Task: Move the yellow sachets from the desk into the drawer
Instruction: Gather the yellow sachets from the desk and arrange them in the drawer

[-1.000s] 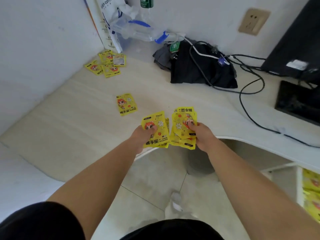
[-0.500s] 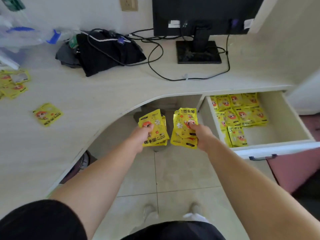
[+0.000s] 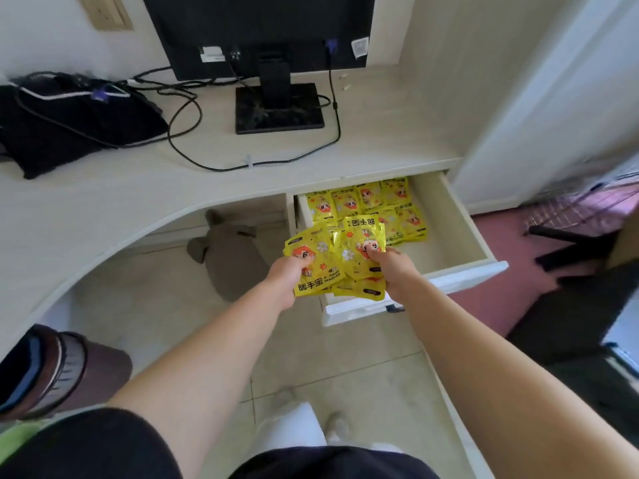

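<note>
In the last second you have turned away from the far corner of the desk, where loose sachets lay, and brought both handfuls round to the open drawer; half a second ago the packs hung over bare floor just beside the drawer, and now they sit over its near front corner. That puts you, as I judge it, at the end of the carry, with only the release into the drawer left for this load. Your left hand is closed on a fanned stack of yellow sachets, thumb on top pressing the printed face, and it hangs just outside the drawer's near-left corner. Your right hand is clamped the same way on a second stack, thumb on the front, and it is above the drawer's front edge, with the top of its stack reaching in over the cavity. Both forearms stretch forward and slightly inward, wrists level, the two stacks touching or overlapping at their inner edges. Deeper in the drawer, towards its back-left part, a layer of stored sachets already lies flat, while the drawer's right part shows bare bottom. How many sachets remain on the desk cannot be told from here, as that corner is out of view.
</note>
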